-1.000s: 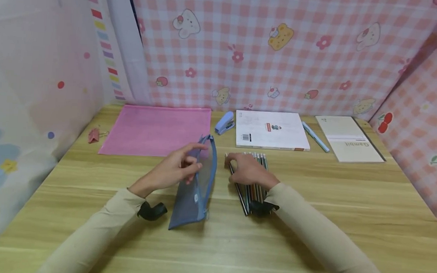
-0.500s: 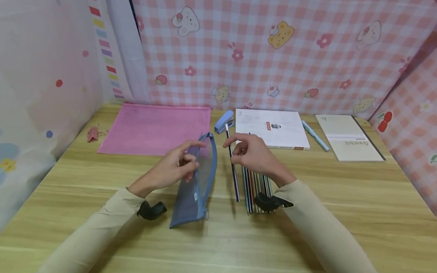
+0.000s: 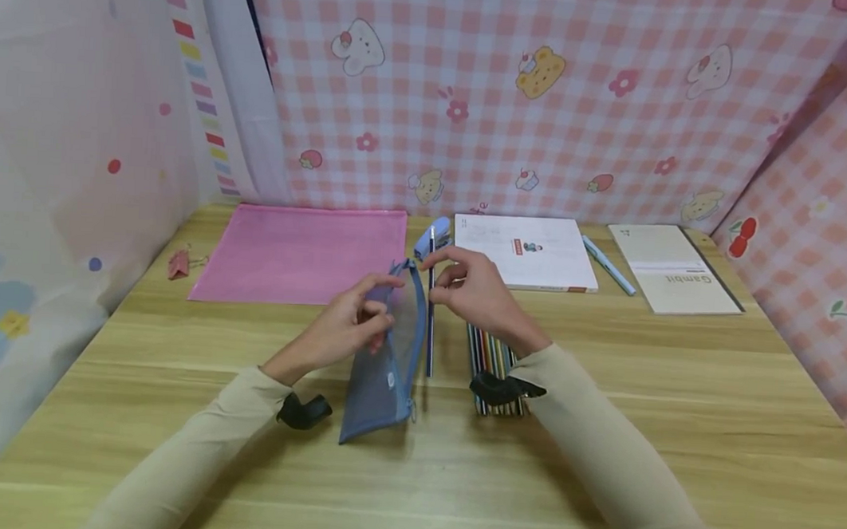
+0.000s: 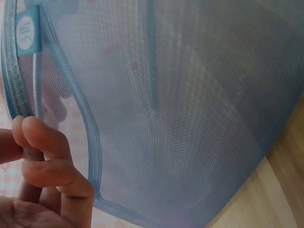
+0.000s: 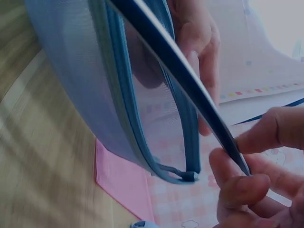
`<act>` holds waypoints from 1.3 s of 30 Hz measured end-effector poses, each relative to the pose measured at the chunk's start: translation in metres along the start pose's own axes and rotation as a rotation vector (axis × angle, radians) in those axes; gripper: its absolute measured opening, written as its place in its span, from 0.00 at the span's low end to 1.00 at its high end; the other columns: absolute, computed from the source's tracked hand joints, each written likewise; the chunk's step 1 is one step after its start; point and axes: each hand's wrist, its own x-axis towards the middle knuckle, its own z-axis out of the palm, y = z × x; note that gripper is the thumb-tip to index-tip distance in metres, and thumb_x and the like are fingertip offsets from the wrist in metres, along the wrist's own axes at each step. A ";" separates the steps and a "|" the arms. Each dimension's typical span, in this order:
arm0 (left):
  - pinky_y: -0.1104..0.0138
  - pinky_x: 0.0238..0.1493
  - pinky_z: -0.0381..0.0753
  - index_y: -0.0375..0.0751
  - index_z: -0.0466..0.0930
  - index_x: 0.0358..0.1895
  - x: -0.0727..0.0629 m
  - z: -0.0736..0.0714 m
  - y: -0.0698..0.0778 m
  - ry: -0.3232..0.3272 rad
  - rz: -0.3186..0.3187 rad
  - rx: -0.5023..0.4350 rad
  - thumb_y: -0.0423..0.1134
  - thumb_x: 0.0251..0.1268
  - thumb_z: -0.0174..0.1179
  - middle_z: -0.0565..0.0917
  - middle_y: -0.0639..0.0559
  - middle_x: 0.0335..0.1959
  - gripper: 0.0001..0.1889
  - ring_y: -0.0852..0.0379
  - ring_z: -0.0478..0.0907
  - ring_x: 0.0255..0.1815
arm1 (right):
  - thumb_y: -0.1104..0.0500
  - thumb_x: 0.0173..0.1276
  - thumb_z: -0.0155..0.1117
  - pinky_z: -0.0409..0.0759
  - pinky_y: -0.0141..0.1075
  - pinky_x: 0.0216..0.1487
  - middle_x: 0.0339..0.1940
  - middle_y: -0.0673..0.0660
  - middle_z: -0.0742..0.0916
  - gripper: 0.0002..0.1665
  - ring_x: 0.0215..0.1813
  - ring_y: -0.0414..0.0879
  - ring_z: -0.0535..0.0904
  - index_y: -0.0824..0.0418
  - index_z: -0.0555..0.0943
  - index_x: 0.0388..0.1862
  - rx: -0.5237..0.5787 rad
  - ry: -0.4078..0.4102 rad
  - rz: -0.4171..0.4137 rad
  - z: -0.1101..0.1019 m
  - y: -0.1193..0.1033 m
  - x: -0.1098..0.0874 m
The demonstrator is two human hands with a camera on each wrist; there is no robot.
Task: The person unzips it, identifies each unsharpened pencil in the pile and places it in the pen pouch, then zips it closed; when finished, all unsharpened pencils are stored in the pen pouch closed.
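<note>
A blue mesh zipper pouch (image 3: 373,394) stands on edge on the table, its zipped mouth spread apart. My left hand (image 3: 341,324) grips the left side of that mouth; in the left wrist view curled fingers (image 4: 50,152) lie at the zipper edge. With thumb and fingers my right hand (image 3: 475,295) pinches a dark blue and white striped pencil (image 3: 430,341), held upright just right of the opening. From the right wrist, the pencil (image 5: 190,88) crosses in front of the pouch mouth (image 5: 128,109). A row of several pencils (image 3: 491,352) lies below my right wrist, partly covered by it.
Along the back of the wooden table (image 3: 601,434) lie a pink folder (image 3: 302,250), a purple stapler (image 3: 432,235), a white book (image 3: 525,254), a light blue pen (image 3: 609,265) and a cream notebook (image 3: 675,270). A pink binder clip (image 3: 181,264) sits far left.
My right hand has lifted one striped pencil out of the row and carried it left to the pouch mouth. My left hand stays on the pouch, which has shifted slightly right.
</note>
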 end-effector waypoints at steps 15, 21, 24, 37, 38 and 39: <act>0.62 0.28 0.81 0.39 0.59 0.74 0.006 0.006 0.002 0.056 0.021 -0.002 0.30 0.75 0.48 0.77 0.49 0.20 0.26 0.57 0.76 0.22 | 0.69 0.58 0.64 0.67 0.28 0.22 0.26 0.58 0.87 0.21 0.19 0.40 0.70 0.62 0.82 0.52 -0.030 0.162 -0.050 0.026 0.006 0.000; 0.61 0.28 0.81 0.38 0.59 0.73 0.008 0.006 0.005 0.088 0.036 -0.016 0.29 0.75 0.49 0.78 0.49 0.20 0.26 0.57 0.76 0.21 | 0.67 0.56 0.66 0.69 0.29 0.22 0.25 0.57 0.87 0.17 0.21 0.40 0.74 0.59 0.84 0.46 -0.165 0.121 -0.049 0.035 0.002 -0.007; 0.62 0.28 0.81 0.37 0.59 0.73 0.008 0.006 0.004 0.090 0.044 -0.034 0.28 0.74 0.49 0.78 0.48 0.21 0.26 0.58 0.76 0.21 | 0.66 0.57 0.68 0.71 0.29 0.23 0.25 0.56 0.87 0.15 0.23 0.40 0.76 0.58 0.84 0.45 -0.202 0.074 -0.045 0.038 -0.001 -0.010; 0.64 0.29 0.82 0.41 0.60 0.73 0.005 0.004 0.001 0.092 0.044 -0.047 0.29 0.75 0.49 0.78 0.49 0.20 0.25 0.57 0.76 0.21 | 0.66 0.59 0.66 0.73 0.28 0.24 0.29 0.56 0.90 0.17 0.25 0.40 0.78 0.58 0.86 0.49 -0.244 0.010 -0.119 0.034 -0.002 -0.017; 0.64 0.29 0.82 0.42 0.61 0.73 0.004 0.003 0.001 0.092 0.045 -0.049 0.29 0.75 0.49 0.77 0.49 0.20 0.25 0.57 0.76 0.21 | 0.66 0.60 0.66 0.72 0.28 0.23 0.28 0.56 0.90 0.16 0.23 0.40 0.77 0.59 0.86 0.47 -0.241 0.035 -0.141 0.032 -0.001 -0.018; 0.63 0.29 0.82 0.41 0.61 0.73 0.004 0.003 0.000 0.091 0.046 -0.051 0.29 0.75 0.49 0.77 0.49 0.20 0.25 0.57 0.76 0.21 | 0.66 0.61 0.66 0.71 0.29 0.22 0.28 0.56 0.90 0.13 0.22 0.40 0.76 0.59 0.87 0.46 -0.241 0.064 -0.160 0.029 0.001 -0.019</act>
